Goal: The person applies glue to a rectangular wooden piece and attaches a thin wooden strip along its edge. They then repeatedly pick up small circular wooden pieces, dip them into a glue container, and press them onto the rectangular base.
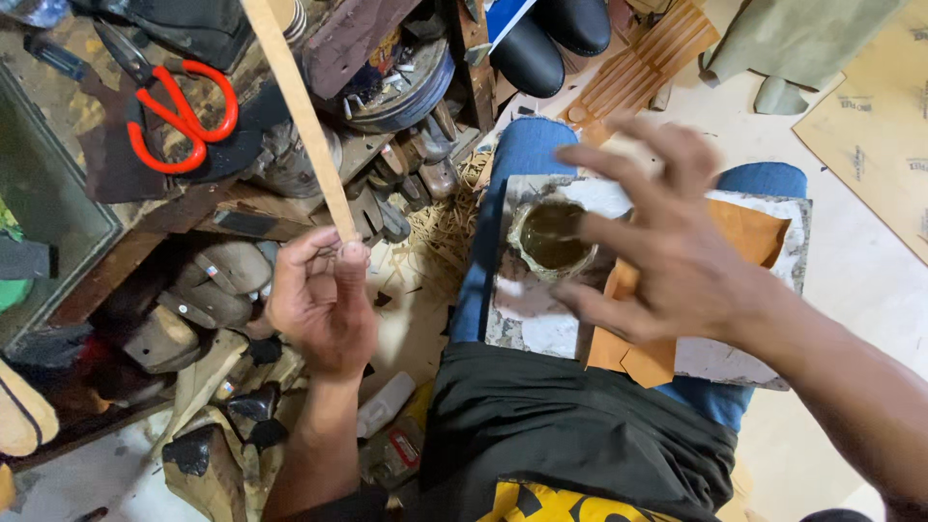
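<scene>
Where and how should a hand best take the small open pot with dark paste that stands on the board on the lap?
Probably grip the pot by its outer wall, thumb and fingers on opposite sides, coming from above on the right, where the right hand hovers. Its mouth is open and full of dark paste, so keep it upright and fingers outside the rim.

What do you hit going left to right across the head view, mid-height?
Red-handled scissors → left hand pinching a thin wooden strip → small pot of dark glue on a white slab → right hand, fingers spread → tan leather piece.
</scene>
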